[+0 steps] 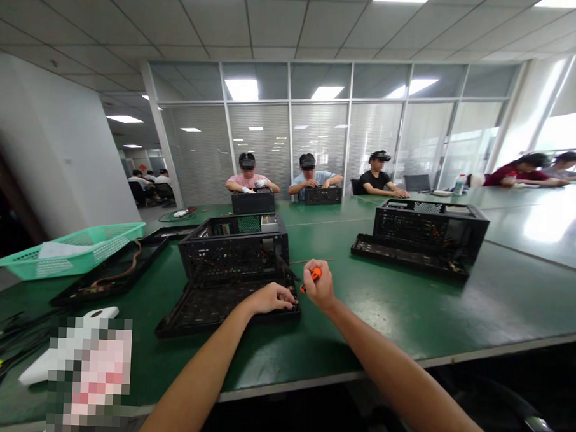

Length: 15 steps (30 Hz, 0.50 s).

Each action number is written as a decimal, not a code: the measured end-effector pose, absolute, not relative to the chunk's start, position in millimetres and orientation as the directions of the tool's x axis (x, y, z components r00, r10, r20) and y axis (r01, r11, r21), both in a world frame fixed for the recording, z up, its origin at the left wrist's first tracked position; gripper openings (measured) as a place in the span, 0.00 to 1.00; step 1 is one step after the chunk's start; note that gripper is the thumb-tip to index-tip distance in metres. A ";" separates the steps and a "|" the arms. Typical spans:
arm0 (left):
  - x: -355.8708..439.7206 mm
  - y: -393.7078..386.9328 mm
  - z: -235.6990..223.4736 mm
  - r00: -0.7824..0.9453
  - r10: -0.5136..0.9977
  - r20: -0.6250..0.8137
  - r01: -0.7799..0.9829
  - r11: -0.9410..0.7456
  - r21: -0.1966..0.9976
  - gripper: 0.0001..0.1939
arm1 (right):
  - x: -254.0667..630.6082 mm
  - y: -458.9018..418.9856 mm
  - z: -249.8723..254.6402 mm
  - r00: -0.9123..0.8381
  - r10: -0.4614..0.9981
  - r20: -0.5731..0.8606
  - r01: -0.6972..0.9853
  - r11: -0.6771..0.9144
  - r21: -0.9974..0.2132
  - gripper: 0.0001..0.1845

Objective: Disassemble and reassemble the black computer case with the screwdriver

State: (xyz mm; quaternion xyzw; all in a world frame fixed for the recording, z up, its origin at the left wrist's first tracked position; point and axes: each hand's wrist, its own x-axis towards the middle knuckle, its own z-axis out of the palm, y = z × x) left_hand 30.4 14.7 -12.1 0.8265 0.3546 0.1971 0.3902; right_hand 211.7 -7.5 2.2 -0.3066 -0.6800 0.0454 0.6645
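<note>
A black computer case sits on the table in front of me, its upper side uncovered so that green and metal parts show inside. Its black panel lies flat along the near side. My left hand rests at the panel's right end, fingers curled together at the corner; whatever is between the fingertips is hidden. Just right of that corner, my right hand is closed round an orange-and-black screwdriver, held above the table. The tip of the screwdriver is too small to make out.
A second opened case stands to the right. On the left are a green basket, a black tray-like panel with a brown cable, dark cables and a white device. Co-workers sit across the green table.
</note>
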 end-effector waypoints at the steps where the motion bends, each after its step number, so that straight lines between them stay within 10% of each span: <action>1: 29.6 16.2 -11.6 0.681 0.731 0.047 0.426 -0.448 0.786 0.18 | 210.7 -6.9 2.5 0.075 0.477 0.876 0.367 0.804 -0.469 0.04; 15: 18.1 31.5 -3.9 0.711 0.702 0.033 0.442 -0.483 0.756 0.22 | 204.0 13.4 1.8 0.117 0.498 0.859 0.343 0.792 -0.506 0.04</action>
